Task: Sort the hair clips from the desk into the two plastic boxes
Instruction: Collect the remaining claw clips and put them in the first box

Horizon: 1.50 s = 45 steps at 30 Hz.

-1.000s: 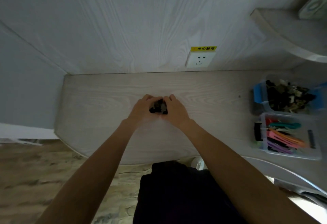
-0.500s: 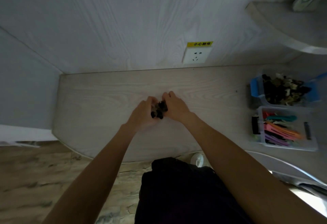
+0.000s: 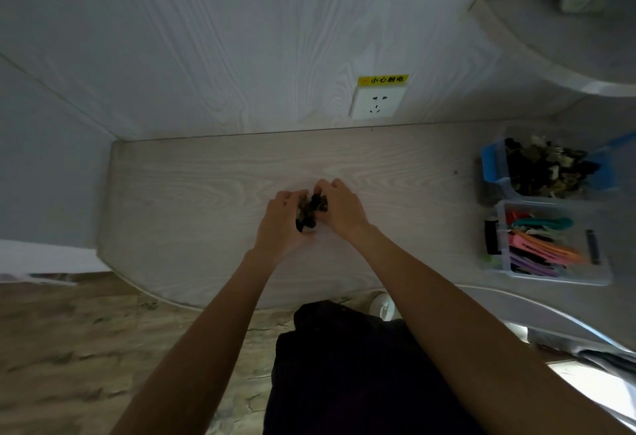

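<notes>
Between both hands [image 3: 285, 219] [image 3: 339, 207], dark hair clips [image 3: 309, 212] bunch, long axis unclear.

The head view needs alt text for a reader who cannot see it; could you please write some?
Both hands, left hand and right hand, gather dark hair clips on a pale desk. At right stand two plastic boxes, one of dark clips, one of coloured clips.
</notes>
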Each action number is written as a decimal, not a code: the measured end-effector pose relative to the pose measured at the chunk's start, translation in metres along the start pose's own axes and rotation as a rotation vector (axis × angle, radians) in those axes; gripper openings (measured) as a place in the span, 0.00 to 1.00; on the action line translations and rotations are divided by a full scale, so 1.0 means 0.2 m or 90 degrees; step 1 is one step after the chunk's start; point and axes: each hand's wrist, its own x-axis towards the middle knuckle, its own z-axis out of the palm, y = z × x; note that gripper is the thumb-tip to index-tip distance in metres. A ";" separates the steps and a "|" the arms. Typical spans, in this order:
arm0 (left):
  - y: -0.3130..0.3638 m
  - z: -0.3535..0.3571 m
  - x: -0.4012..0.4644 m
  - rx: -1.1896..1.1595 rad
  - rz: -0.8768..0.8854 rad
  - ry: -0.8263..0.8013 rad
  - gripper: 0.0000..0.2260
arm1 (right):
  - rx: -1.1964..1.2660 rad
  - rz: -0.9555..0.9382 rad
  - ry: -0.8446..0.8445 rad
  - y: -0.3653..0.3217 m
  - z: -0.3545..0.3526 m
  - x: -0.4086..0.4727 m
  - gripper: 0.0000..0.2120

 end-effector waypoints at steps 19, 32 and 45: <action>0.10 0.08 0.01 0.030 0.006 0.072 0.16 | 0.106 0.049 0.043 0.08 0.00 -0.08 0.11; 0.48 0.00 -0.03 -0.332 0.068 0.053 0.12 | 0.530 0.070 0.172 0.23 -0.36 -0.34 0.10; 1.59 0.42 0.34 0.005 0.405 -0.078 0.14 | 0.255 0.207 0.422 1.09 -1.19 -0.76 0.15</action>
